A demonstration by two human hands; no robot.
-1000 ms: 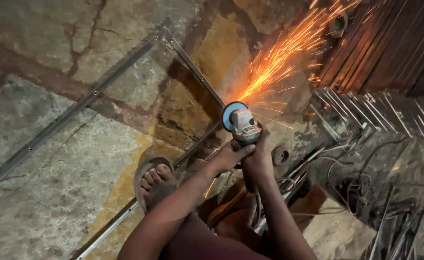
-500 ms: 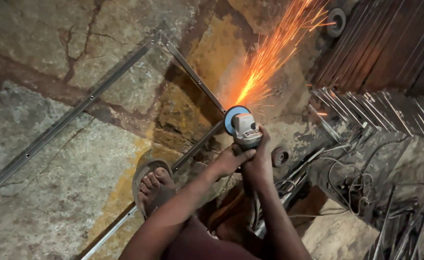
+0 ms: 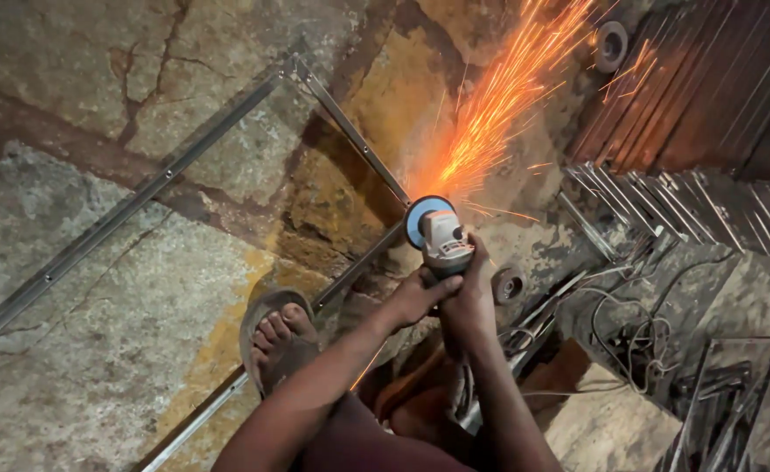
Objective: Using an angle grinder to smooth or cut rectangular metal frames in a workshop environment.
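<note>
Orange sparks (image 3: pixel 498 105) spray off the angle grinder (image 3: pixel 437 234) at the steel frame (image 3: pixel 350 131) joint on the stone floor (image 3: pixel 96 332). We've got left hand (image 3: pixel 415 295) and right hand (image 3: pixel 465 301) both clenched on its body. Risk: disc could snag and kick toward our sandalled foot (image 3: pixel 282 336) on the bar.

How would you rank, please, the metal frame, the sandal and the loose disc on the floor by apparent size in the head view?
1. Metal frame, largest by far.
2. Sandal.
3. Loose disc, smallest, though it lies slightly farther away than the sandal.
</note>
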